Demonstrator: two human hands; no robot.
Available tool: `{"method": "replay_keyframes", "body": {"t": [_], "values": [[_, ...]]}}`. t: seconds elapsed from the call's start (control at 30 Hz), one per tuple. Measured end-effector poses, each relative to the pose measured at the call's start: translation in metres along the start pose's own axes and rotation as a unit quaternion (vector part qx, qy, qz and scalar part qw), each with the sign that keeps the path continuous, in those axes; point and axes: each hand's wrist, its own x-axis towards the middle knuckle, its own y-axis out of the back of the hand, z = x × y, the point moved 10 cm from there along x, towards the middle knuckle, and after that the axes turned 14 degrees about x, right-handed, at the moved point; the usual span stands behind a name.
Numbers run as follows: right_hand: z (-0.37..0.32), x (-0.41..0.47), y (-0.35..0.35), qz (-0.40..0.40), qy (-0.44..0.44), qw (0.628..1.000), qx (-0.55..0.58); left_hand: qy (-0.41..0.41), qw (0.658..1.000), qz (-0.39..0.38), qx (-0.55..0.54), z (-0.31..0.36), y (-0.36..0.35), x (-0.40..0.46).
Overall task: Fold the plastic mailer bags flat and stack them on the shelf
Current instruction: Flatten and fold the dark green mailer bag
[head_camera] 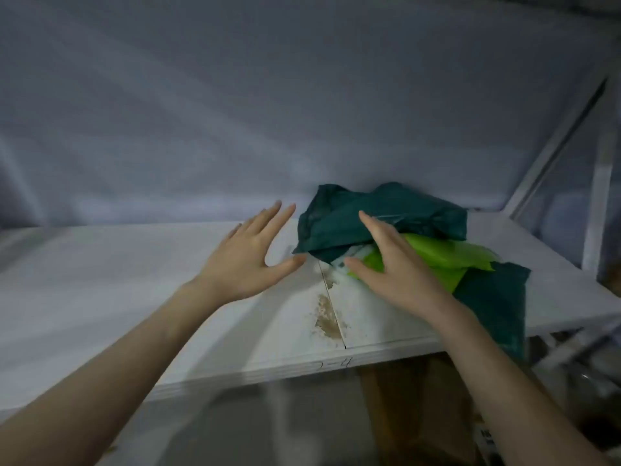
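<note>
A crumpled pile of plastic mailer bags lies at the back right of the white shelf [141, 290]. A dark green bag [386, 216] is on top, a bright lime green bag [447, 260] lies under it, and another dark green bag [497, 297] hangs over the shelf's front edge. My left hand [248, 257] hovers just left of the pile, fingers spread, holding nothing. My right hand [393, 264] is in front of the pile with fingers apart, covering part of the lime bag; whether it touches the bags I cannot tell.
The shelf board has a seam and a brown worn patch [327, 317] between my hands. A grey wall rises behind. A white metal brace [554, 146] and upright stand at the right. Brown cardboard [423, 408] sits below the shelf.
</note>
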Motion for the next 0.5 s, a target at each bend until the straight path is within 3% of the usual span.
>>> {"method": "replay_keyframes", "body": {"t": [0.2,0.5], "values": [[0.065,0.05,-0.029,0.014,-0.092,0.983,0.159,0.061,0.995,-0.043,-0.065,-0.025,-0.073,0.05],[0.125,0.095,-0.064,0.033,-0.154,0.96,0.232,0.079,0.987,-0.079,-0.112,-0.031,-0.151,0.105]]}}
